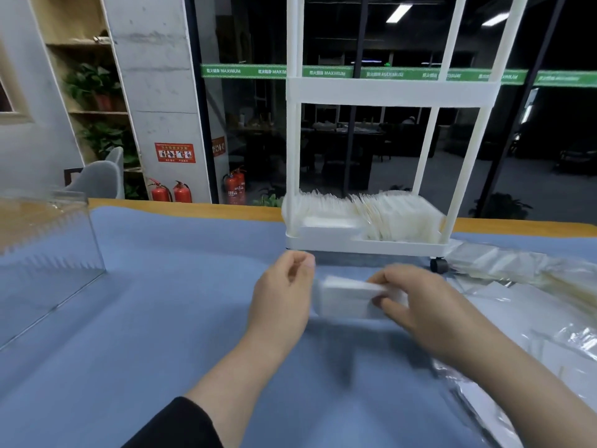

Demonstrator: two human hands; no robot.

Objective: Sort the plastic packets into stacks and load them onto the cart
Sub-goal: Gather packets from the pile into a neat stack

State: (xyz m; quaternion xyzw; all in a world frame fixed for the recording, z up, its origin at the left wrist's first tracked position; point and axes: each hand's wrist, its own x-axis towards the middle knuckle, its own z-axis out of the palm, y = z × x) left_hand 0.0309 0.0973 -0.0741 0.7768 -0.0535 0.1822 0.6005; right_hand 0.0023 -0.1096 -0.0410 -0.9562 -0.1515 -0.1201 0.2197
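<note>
A small white stack of flat plastic packets [350, 297] sits between the two hands, low over the blue cloth-covered bench [161, 302], just in front of the cart. The right hand [420, 305] has its grip closed on the stack's right end, fingers over the top edge and thumb on the near face, which keeps the loose packets squared together rather than fanning out. The left hand [284, 292] is just beside the stack's left end with fingers loosely curled and holding nothing; motion blur hides whether it touches the packets. It seems placed there to steady or tap that end flush.

Just beyond stands the white plastic tiered cart [365, 242], on the bench on small black castors. Its lowest tray already holds rows of similar pale packets standing on edge, with a low white block on the left side. That suggests loading is well under way and this stack is meant for that same tray, likely the space above the block.

To the right, loose clear and pale plastic wrappers [529, 286] lie spread over the bench, near the right hand, probably the unsorted supply. A clear plastic box [48, 240] stands well apart at the far left.
</note>
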